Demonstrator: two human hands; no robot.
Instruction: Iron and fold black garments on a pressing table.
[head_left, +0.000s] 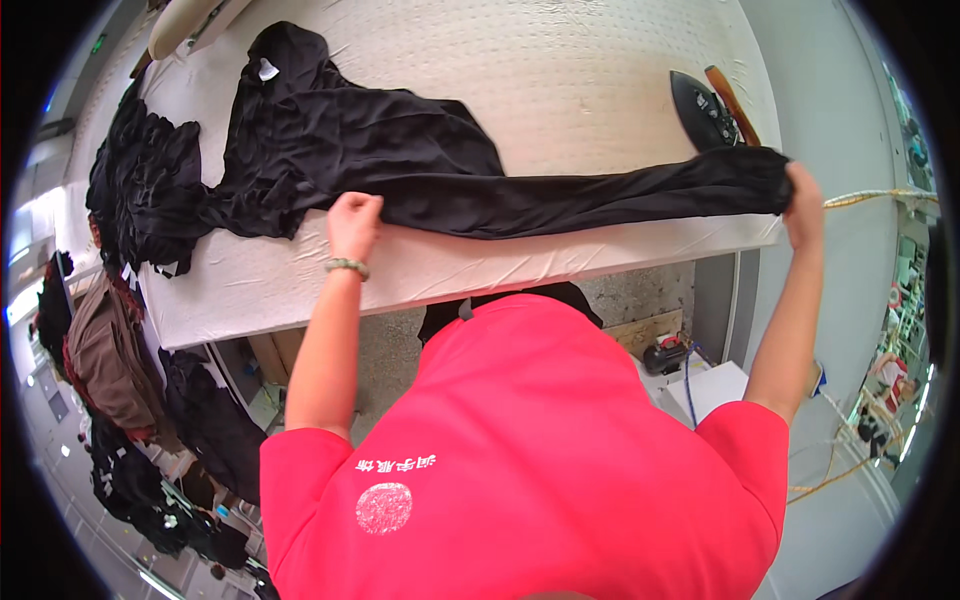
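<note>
So the worktop (590, 75) here is a big pale padded one, cloth cover dimpled all over toward the back and wrinkled along the front edge. The black garment (370, 130) is spread across it, with a long narrow part running off to the right near the front. Left hand (355, 225) is curled tight, pinching the near edge of it; right hand (803, 205) has a grip on the far right end. Dark iron (700, 110) sits just behind that end, and there's another black heap (150, 190) bunched up at the left.

Room's pretty busy: brown clothing (115, 360) hanging off to the left among more dark stuff, speckled grey floor (640, 295) under the worktop, yellowish hose (870, 195) over on the right.
</note>
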